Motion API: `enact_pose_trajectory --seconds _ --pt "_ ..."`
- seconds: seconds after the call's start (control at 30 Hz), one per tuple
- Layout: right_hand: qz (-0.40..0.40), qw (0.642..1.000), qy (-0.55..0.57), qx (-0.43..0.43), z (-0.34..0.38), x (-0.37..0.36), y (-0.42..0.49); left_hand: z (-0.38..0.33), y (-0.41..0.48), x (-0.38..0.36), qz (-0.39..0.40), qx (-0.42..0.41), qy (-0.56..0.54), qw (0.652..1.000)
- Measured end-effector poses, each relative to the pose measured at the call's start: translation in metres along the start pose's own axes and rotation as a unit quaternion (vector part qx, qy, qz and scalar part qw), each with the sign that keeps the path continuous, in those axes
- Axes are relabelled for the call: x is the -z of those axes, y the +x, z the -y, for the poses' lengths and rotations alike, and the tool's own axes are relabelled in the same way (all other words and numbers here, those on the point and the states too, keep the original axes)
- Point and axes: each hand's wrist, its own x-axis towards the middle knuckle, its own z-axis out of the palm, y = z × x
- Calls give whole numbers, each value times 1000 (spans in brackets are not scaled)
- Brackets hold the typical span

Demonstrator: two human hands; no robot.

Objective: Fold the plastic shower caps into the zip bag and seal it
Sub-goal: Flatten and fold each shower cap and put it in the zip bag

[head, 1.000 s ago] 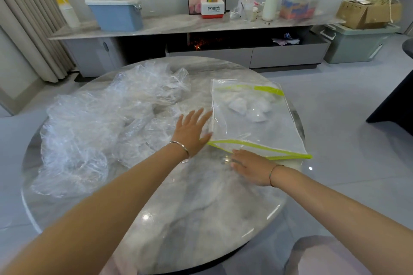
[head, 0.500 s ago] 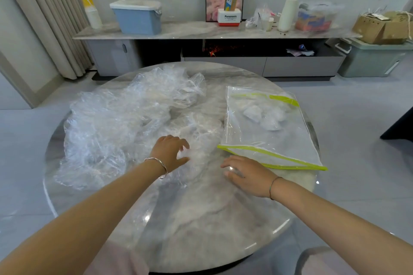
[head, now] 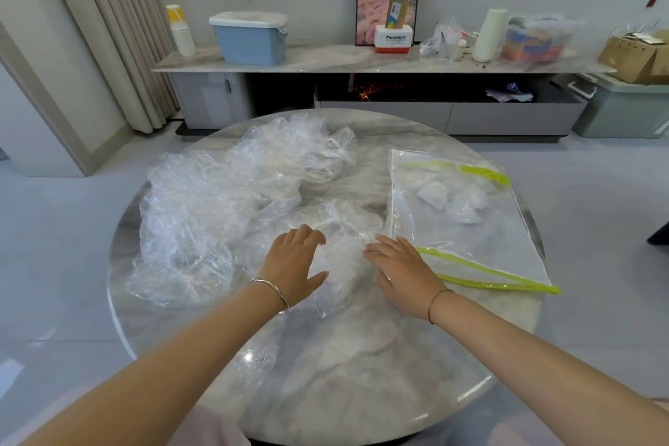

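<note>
Right hand (head: 402, 270) moved off zip bag (head: 481, 239) onto the near shower cap (head: 344, 243) on the counter (head: 344, 391), fingers flat; left hand (head: 295, 262) grips it, fingers curled. Gathering step; next likely fold it compact.

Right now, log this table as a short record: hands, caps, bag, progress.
left hand: fingers curled on the nearest shower cap
right hand: fingers straight, resting at that cap's right edge
loose caps: crumpled pile on the table's left half
zip bag: flat on the right, beside the right hand
inside bag: a few folded caps near the far end
seal: near green strips apart, seemingly unsealed
</note>
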Motion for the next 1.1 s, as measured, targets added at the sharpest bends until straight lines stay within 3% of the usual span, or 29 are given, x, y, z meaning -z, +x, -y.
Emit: enact_pose_trajectory --seconds 0.1,0.2,0.4,0.57,0.77,0.9,1.0,1.1 --pt "-59 997 46 19 1 8 -2 11 1 2 -52 8 54 997" --pt "-115 991 60 29 -10 11 -12 27 0 6 -31 43 8 999" --pt "-121 992 26 -12 -28 2 -32 29 -3 1 6 10 -74 997" --pt "-191 977 -23 88 -15 2 -36 -6 -11 3 -4 -46 -136 990" --pt "-175 970 -108 128 -8 -13 -33 -44 -28 9 94 -95 -230 964" --pt "-139 984 2 115 -17 -17 -37 -47 -35 3 137 -118 -192 965" --pt "-55 984 168 -7 -23 -19 -50 -37 -41 -6 213 -144 -39 966" --pt "-18 958 279 -70 -24 -19 -61 -27 -39 -15 181 -143 -3 973"
